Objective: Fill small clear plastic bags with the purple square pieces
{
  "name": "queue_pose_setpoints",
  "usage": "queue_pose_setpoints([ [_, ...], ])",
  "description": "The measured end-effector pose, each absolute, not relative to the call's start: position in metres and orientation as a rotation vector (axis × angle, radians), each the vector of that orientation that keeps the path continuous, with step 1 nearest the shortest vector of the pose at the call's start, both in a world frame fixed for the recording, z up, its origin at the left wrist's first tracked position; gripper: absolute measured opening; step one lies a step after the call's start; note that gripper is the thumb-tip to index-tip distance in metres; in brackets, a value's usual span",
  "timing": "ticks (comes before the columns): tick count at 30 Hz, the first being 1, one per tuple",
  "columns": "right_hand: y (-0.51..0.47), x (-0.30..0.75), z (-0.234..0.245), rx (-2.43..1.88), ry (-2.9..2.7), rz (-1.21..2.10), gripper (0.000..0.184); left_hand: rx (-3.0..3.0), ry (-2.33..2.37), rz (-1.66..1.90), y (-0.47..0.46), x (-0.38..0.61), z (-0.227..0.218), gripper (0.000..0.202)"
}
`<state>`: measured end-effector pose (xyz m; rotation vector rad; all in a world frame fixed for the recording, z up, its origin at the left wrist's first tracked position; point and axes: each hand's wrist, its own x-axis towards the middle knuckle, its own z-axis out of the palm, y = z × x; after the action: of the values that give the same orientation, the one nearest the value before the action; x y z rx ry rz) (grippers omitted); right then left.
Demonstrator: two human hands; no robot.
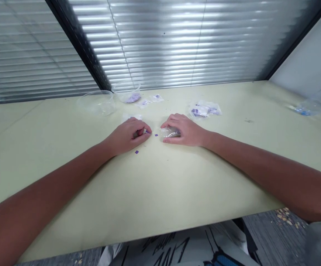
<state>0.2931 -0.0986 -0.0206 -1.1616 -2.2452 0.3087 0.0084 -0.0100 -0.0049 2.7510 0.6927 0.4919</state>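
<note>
My left hand (128, 135) rests on the table with thumb and forefinger drawn together. A bit of purple shows at those fingertips, like one of the small purple squares. Across from it, my right hand (185, 130) curls its fingers and thumb around a small clear plastic bag (169, 132) lying on the tabletop. Between the hands lies a small purple square (156, 135), apart from both. Another purple square (136, 152) sits nearer to me, below the left hand. Part of a clear packet (133, 117) with purple bits shows just behind the left knuckles.
At the back left stand an empty clear bowl (98, 105) and a clear bowl (126, 92) holding purple pieces. Beside them lies a flat packet (151, 100). A bag of purple pieces (204, 109) is behind my right hand. A clear plastic bottle (315, 101) lies far right.
</note>
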Motion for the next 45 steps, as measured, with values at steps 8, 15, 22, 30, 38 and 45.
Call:
queue_pose_setpoints([
  [8,-0.0981,0.2942,-0.0209,-1.163,-2.248,0.303,0.04,2.759,0.715,0.475,-0.0109,0.0098,-0.0041,0.025],
  [15,-0.0973,0.2948,-0.0218,-1.156,-2.251,0.298,0.04,2.755,0.715,0.484,-0.0129,0.0107,-0.0027,0.026],
  [22,-0.0971,0.2959,-0.022,-1.149,-2.254,0.296,0.041,2.762,0.706,0.475,-0.0115,0.0112,-0.0034,0.026],
  [30,-0.0966,0.2968,-0.0225,-1.142,-2.263,0.308,0.043,2.761,0.708,0.481,-0.0121,0.0116,-0.0041,0.025],
  [38,-0.0976,0.2956,-0.0222,-1.147,-2.25,0.296,0.04,2.757,0.703,0.491,-0.0137,0.0111,-0.0031,0.024],
  [45,-0.099,0.2941,-0.0204,-1.16,-2.245,0.308,0.04,2.751,0.707,0.488,-0.0113,0.0091,-0.0047,0.024],
])
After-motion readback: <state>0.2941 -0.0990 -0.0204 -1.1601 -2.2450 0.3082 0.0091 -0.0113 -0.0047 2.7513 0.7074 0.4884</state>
